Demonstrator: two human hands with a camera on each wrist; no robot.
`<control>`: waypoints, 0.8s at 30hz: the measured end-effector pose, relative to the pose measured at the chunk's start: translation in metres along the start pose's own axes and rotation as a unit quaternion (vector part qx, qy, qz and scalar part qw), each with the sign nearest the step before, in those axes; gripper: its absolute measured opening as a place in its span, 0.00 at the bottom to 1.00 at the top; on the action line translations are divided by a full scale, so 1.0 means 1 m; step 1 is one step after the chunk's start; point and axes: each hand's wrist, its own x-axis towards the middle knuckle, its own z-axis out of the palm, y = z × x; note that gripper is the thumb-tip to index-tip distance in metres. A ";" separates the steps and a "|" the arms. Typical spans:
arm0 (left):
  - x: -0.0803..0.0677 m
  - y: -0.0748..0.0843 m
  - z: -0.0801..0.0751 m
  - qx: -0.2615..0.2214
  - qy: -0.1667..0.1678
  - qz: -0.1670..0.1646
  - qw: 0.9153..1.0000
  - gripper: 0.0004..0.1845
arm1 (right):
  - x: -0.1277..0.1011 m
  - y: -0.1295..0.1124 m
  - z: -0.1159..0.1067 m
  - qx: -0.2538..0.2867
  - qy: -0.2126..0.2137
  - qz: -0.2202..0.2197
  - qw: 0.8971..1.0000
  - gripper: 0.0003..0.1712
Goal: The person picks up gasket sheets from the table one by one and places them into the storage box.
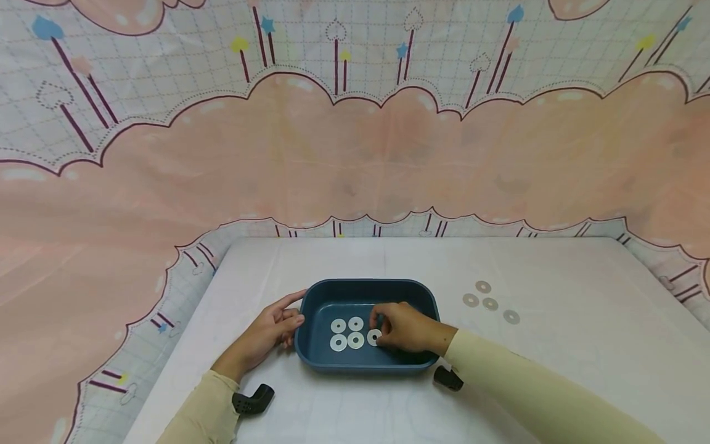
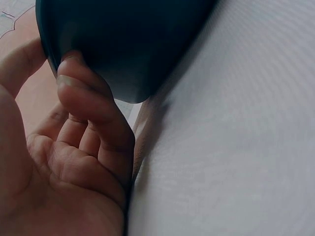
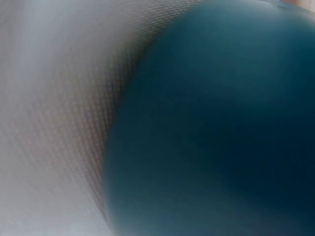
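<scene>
A dark blue tray (image 1: 367, 369) stands on the white table. My left hand (image 1: 272, 333) holds its left side, the thumb at the rim and the index finger stretched along the corner; the left wrist view shows the other fingers curled against the tray wall (image 2: 123, 54). Inside the tray, my right hand (image 1: 407, 327) pinches a silver flat washer (image 1: 373, 337) at the tray floor. Several more washers (image 1: 355, 340) lie flat in two short rows to the left of it. The right wrist view shows only the blurred tray side (image 3: 206, 123), with the hand hidden.
Several loose washers (image 1: 490, 303) lie on the table (image 1: 566, 357) to the right of the tray. Black wrist devices (image 1: 253, 399) sit at both cuffs. A printed cloth (image 1: 355, 160) hangs behind the table.
</scene>
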 end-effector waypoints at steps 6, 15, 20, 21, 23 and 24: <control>0.001 0.002 0.001 0.006 0.005 -0.007 1.000 0.34 | -0.001 -0.001 -0.001 -0.010 0.006 0.004 1.000 0.10; 0.003 0.004 0.003 0.010 0.004 -0.006 1.000 0.34 | -0.003 0.000 -0.003 -0.010 0.024 -0.025 0.999 0.10; 0.001 0.002 0.002 0.009 0.005 -0.009 1.000 0.33 | -0.013 -0.006 -0.004 -0.033 0.121 -0.056 0.991 0.08; 0.001 0.002 0.002 0.008 0.005 -0.008 1.000 0.33 | -0.016 -0.008 -0.005 -0.038 0.146 -0.057 0.987 0.08; 0.000 0.002 0.002 0.006 0.004 -0.005 1.000 0.34 | -0.022 -0.012 -0.006 -0.042 0.194 -0.058 0.978 0.08; 0.000 0.001 0.002 0.004 0.004 -0.004 1.000 0.34 | -0.025 -0.014 -0.007 -0.040 0.215 -0.062 0.974 0.08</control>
